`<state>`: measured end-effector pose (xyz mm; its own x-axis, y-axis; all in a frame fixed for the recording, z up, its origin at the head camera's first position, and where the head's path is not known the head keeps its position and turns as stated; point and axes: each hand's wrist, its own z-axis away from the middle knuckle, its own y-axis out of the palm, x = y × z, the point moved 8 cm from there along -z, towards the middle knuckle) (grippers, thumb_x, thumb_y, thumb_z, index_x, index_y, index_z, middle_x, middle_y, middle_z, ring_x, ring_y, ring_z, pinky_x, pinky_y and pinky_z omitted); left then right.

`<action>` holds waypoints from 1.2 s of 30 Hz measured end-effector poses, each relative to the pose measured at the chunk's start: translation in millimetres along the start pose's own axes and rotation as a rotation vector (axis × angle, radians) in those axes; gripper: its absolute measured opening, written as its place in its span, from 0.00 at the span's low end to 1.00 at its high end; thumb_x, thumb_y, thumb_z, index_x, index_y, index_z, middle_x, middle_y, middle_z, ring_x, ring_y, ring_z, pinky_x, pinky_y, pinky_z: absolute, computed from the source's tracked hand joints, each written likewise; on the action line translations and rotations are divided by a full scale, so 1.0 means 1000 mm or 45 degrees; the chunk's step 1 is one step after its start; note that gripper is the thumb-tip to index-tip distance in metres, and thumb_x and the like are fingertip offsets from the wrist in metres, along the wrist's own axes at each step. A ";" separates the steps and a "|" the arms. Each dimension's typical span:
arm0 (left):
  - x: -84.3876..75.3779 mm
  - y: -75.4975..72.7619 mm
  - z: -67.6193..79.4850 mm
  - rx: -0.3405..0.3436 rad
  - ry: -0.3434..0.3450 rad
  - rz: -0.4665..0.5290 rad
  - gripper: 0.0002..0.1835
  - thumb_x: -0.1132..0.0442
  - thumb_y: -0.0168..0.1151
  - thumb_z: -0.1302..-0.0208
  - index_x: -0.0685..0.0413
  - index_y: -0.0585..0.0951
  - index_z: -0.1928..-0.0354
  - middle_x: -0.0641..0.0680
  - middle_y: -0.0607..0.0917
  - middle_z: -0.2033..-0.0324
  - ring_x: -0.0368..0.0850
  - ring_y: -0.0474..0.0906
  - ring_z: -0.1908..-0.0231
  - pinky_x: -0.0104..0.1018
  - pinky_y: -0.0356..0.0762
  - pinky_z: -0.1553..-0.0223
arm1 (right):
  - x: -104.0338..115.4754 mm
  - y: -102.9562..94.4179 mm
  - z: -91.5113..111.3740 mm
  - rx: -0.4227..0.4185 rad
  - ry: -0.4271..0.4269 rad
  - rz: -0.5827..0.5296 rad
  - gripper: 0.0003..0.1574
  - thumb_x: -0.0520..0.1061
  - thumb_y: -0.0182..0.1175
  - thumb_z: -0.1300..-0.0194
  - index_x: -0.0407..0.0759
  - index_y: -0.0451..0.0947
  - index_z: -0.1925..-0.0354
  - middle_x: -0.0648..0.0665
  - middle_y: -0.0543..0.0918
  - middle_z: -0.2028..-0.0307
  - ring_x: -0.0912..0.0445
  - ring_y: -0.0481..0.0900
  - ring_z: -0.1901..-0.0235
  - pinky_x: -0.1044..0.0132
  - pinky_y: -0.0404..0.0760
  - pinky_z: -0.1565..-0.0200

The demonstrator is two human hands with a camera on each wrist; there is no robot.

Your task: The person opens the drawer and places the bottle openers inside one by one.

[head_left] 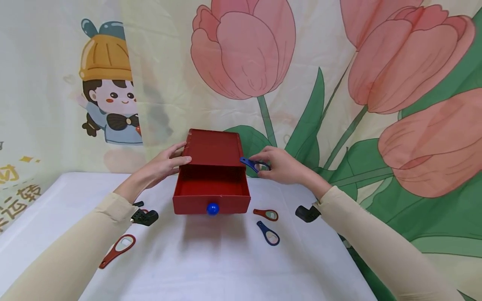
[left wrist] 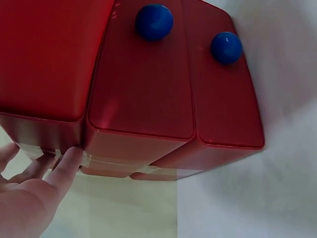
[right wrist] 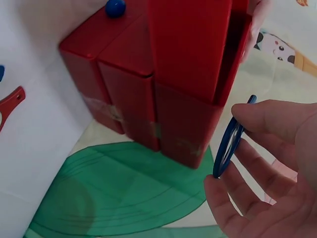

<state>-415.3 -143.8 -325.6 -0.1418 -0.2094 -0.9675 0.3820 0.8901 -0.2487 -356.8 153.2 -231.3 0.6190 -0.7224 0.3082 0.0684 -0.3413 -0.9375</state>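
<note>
A red chest of stacked drawers stands on the white table, its top drawer pulled out by a blue knob-fitted front. The inside of that drawer shows bare red. My left hand rests on the chest's left side, thumb along the upper edge; in the left wrist view its fingers touch the taped side. Beside the chest's right edge, my right hand pinches a blue bottle opener between thumb and fingers, held above the table.
Right of the chest lie a red bottle opener and a blue bottle opener. Another red bottle opener lies at the left by my sleeve. A printed tulip cloth hangs behind the table.
</note>
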 end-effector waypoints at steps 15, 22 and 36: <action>0.004 0.001 -0.001 -0.015 0.021 0.026 0.50 0.49 0.61 0.23 0.42 0.40 0.13 0.62 0.46 0.15 0.67 0.48 0.19 0.69 0.55 0.23 | 0.048 0.024 -0.036 0.193 -0.213 0.055 0.29 0.38 0.66 0.28 0.41 0.80 0.31 0.41 0.83 0.45 0.50 0.77 0.46 0.63 0.82 0.54; 0.005 -0.001 0.002 -0.023 0.022 0.008 0.51 0.47 0.62 0.24 0.41 0.40 0.13 0.60 0.47 0.15 0.66 0.49 0.19 0.67 0.57 0.23 | 0.071 0.045 -0.049 0.272 -0.258 0.056 0.28 0.40 0.66 0.27 0.42 0.80 0.31 0.42 0.82 0.44 0.50 0.77 0.44 0.67 0.82 0.52; 0.006 0.000 0.002 0.002 0.020 0.039 0.52 0.46 0.61 0.23 0.43 0.38 0.13 0.61 0.48 0.16 0.66 0.50 0.19 0.68 0.54 0.22 | 0.089 0.076 -0.065 0.347 -0.302 0.034 0.26 0.39 0.65 0.27 0.42 0.81 0.32 0.42 0.83 0.46 0.51 0.77 0.47 0.69 0.79 0.54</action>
<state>-414.5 -145.9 -331.3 -0.1443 -0.1753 -0.9739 0.3881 0.8953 -0.2186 -347.3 23.8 -264.5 0.7853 -0.5587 0.2666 0.2358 -0.1282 -0.9633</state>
